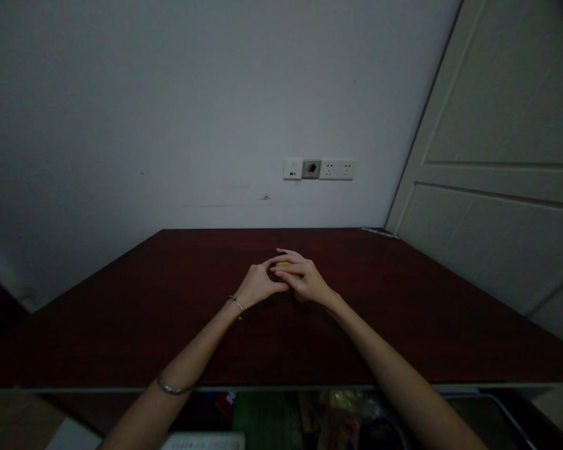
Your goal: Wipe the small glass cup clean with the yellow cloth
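Observation:
Both hands meet over the middle of the table around a small, roundish dark and yellow object (283, 264). Its kind cannot be made out, since fingers cover most of it. My left hand (259, 284) grips its left side with the thumb in front and the fingers behind. Bent over its top and right side are the fingers of my right hand (308, 280). Something pale shows just under the right palm, too dim to name. On my left wrist is a thin bracelet (237, 304), and a bangle (169, 387) circles the forearm.
Under me is a dark red wooden table (169, 312), its back edge against a pale wall (192, 112). Wall sockets (336, 169) sit above it. A panelled white door (492, 206) borders the right side. Below the front edge, an open space holds a green item (266, 419) and several others.

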`<state>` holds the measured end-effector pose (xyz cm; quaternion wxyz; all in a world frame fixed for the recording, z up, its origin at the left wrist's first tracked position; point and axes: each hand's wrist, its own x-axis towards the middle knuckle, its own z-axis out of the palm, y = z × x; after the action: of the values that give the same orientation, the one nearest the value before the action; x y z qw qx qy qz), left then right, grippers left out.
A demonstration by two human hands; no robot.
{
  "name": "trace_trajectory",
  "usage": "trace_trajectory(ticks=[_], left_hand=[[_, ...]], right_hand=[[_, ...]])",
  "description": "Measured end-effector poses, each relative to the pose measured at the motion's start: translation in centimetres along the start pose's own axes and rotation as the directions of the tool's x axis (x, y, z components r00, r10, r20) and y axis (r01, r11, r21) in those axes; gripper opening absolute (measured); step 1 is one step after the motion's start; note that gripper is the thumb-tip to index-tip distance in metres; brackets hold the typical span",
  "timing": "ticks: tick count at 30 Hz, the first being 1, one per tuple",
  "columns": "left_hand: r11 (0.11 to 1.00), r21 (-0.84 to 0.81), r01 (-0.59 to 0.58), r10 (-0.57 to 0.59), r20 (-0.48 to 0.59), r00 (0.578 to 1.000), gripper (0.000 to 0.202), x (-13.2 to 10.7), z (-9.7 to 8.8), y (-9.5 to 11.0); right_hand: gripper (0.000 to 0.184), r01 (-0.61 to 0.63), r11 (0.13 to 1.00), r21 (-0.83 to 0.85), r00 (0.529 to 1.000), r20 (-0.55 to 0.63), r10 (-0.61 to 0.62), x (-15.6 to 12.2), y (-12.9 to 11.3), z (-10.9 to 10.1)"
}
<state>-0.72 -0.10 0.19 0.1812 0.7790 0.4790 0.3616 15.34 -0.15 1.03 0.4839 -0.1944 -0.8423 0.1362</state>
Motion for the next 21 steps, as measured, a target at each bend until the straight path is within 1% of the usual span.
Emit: trace_trajectory(ticks=[2,4,5,7,10,12,13,15,17,19,21], left_hand=[[0.999,-0.014,-0.032,0.032,0.009,0.999,0.052,-0.2,-0.1,0.5],[0.996,-0.049,-0.068,0.070,0.036,0.997,0.058,-0.4,-0.2,0.8],[0.994,-0.082,-0.075,0.079,0.054,0.995,0.060,-0.4,-0.2,0.9],[0.982,-0.181,-0.058,0.074,0.082,0.994,0.059,-0.4,-0.1,1.0],[0.915,-0.401,0.035,0.019,0.130,0.991,0.055,-0.2,-0.1,0.6],[0.844,-0.528,0.098,-0.010,0.167,0.986,0.054,-0.1,-0.2,0.4],[0.812,-0.572,0.119,-0.017,0.180,0.983,0.053,0.0,-0.2,0.3],[0.772,-0.619,0.142,-0.025,0.194,0.981,0.050,0.1,-0.4,0.1],[0.753,-0.638,0.162,-0.035,0.208,0.978,0.047,0.2,-0.4,-0.1],[0.732,-0.655,0.191,-0.050,0.227,0.973,0.046,0.2,-0.4,-0.2],[0.706,-0.672,0.224,-0.070,0.248,0.966,0.047,0.2,-0.2,-0.3]], right_hand=[[0.017,-0.098,0.992,0.078,0.991,-0.087,0.104,0.2,0.3,0.1],[0.018,-0.193,0.963,0.186,0.967,-0.133,0.219,0.3,0.5,-0.1],[0.020,-0.225,0.945,0.236,0.954,-0.146,0.263,0.4,0.6,-0.2],[0.024,-0.248,0.919,0.306,0.938,-0.159,0.307,0.5,0.5,-0.6],[0.032,-0.230,0.914,0.333,0.946,-0.145,0.291,0.6,0.0,-1.1],[0.036,-0.199,0.934,0.297,0.966,-0.104,0.238,0.5,-0.5,-1.4],[0.042,-0.178,0.948,0.265,0.975,-0.082,0.206,0.5,-0.8,-1.4],[0.063,-0.149,0.971,0.188,0.986,-0.041,0.159,0.4,-1.2,-1.4],[0.082,-0.148,0.981,0.126,0.989,-0.011,0.151,0.4,-1.4,-1.3],[0.089,-0.165,0.982,0.092,0.986,0.020,0.164,0.3,-1.3,-1.1],[0.091,-0.182,0.980,0.086,0.983,0.042,0.179,0.2,-0.9,-1.0]])
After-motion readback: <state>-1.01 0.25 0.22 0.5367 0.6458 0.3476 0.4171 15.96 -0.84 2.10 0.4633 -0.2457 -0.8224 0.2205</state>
